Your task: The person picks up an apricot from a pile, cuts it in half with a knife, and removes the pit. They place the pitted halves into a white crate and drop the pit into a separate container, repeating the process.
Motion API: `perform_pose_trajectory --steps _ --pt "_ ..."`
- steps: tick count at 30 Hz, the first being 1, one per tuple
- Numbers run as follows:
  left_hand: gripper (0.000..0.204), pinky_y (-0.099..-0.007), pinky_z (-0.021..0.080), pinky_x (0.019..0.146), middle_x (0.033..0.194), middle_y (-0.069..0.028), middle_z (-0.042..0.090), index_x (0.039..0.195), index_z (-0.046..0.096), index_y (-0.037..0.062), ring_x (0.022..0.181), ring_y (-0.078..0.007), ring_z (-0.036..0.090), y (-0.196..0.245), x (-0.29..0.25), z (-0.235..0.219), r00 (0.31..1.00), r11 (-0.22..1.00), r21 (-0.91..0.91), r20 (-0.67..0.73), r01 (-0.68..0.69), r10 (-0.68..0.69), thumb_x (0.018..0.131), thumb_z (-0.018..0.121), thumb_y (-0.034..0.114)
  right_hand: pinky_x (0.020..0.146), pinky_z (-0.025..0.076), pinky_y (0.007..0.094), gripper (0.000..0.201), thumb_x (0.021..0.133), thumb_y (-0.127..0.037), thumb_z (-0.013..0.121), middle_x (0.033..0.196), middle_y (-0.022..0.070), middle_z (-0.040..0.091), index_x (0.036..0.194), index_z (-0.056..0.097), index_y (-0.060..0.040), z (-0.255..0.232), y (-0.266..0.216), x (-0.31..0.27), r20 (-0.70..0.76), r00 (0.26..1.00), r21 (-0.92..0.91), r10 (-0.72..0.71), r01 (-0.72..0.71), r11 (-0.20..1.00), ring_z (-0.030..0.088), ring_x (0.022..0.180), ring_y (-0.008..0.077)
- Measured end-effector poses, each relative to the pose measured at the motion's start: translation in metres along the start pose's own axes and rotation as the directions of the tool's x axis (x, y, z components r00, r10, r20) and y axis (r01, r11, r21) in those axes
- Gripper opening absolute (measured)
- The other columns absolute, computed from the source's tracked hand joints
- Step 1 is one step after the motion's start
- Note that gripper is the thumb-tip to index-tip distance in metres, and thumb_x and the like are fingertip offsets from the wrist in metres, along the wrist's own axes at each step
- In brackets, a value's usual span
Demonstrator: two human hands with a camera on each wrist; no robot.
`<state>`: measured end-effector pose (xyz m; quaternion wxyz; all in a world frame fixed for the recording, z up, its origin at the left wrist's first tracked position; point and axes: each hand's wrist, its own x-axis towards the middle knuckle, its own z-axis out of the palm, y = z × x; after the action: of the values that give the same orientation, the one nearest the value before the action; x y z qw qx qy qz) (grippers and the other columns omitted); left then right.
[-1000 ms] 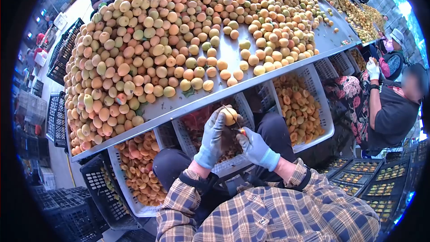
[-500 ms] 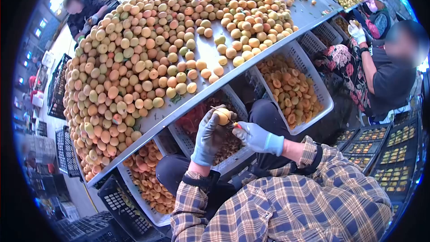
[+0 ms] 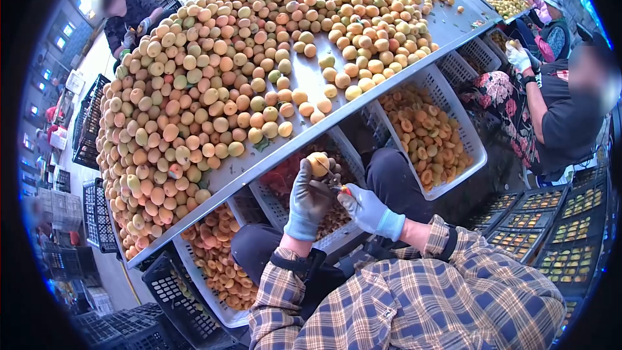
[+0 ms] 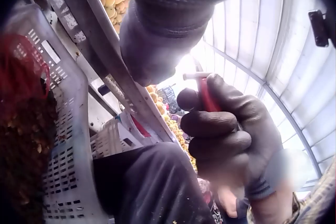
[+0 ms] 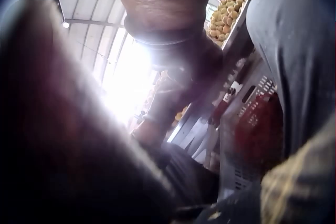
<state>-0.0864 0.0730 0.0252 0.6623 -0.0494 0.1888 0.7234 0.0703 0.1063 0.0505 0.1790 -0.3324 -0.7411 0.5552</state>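
In the head view the gloved left hand point(image 3: 307, 202) holds a yellow-orange apricot point(image 3: 318, 164) at its fingertips, above a crate between the knees. Just to its right, the gloved right hand point(image 3: 369, 210) grips a small tool with a red handle point(image 3: 345, 190), its thin end close to the fruit. The left wrist view shows the right hand point(image 4: 231, 129) with fingers curled round the red handle point(image 4: 209, 97), a pale piece at its top. There the left hand point(image 4: 157, 40) hides the apricot. In the right wrist view the hands are dark and blurred.
A metal table point(image 3: 295, 131) heaped with apricots stands in front. Below its edge, white crates hold halved apricots point(image 3: 427, 136) on the right and more point(image 3: 223, 262) on the left. Black trays point(image 3: 518, 220) lie at the right; a seated person point(image 3: 557, 110) works beyond.
The head view swung left, then slightly back. Both hands remain together at the apricot; the left hand's grip now leaves more of the fruit showing.
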Motion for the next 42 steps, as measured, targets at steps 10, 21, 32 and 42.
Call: perform_pose_trajectory --steps 10,21,32,42 --pt "0.043 -0.0325 0.047 0.094 0.112 -0.0106 0.061 0.129 0.047 0.0032 0.104 -0.0211 0.059 -0.002 -0.005 0.011 0.995 0.995 0.049 0.04 -0.089 0.087 0.095 0.055 0.028 0.057 0.041 0.0273 0.039 0.097 -0.041 0.047 0.066 0.0025 0.049 0.093 0.054 -0.002 -0.02 -0.019 0.021 -0.014 0.994 0.265 -0.105 0.105 0.959 0.045 0.062 0.0087" --pt "0.035 -0.0332 0.046 0.096 0.114 -0.0078 0.059 0.123 0.053 0.0019 0.105 -0.018 0.057 -0.011 -0.005 -0.001 0.992 0.985 0.118 0.028 -0.124 0.121 0.096 0.053 0.025 0.054 0.04 0.0323 0.034 0.098 -0.035 0.049 0.065 0.0142 0.049 0.098 0.05 -0.0002 -0.01 -0.011 0.034 -0.102 0.969 -0.038 -0.224 0.221 0.974 0.052 0.057 0.0233" --pt "0.041 -0.0274 0.049 0.088 0.109 -0.0064 0.061 0.125 0.051 0.0005 0.098 -0.0125 0.059 -0.014 -0.008 0.009 0.955 0.861 0.433 0.0 -0.268 0.297 0.092 0.061 0.023 0.06 0.046 0.0381 0.029 0.097 -0.03 0.051 0.075 0.0227 0.058 0.1 0.052 -0.0013 0.0 -0.006 0.033 -0.14 0.977 -0.011 -0.158 0.158 0.987 0.059 0.068 0.0391" --pt "0.04 -0.0246 0.049 0.084 0.106 -0.006 0.063 0.121 0.054 -0.0001 0.093 -0.0117 0.059 -0.017 0.009 -0.021 0.843 0.688 0.614 -0.066 -0.388 0.534 0.091 0.063 0.025 0.051 0.048 0.0457 0.015 0.09 -0.021 0.053 0.071 0.0162 0.064 0.089 0.048 -0.0075 0.001 0.003 0.054 -0.057 0.981 -0.643 -0.186 0.107 0.759 0.063 0.065 0.038"
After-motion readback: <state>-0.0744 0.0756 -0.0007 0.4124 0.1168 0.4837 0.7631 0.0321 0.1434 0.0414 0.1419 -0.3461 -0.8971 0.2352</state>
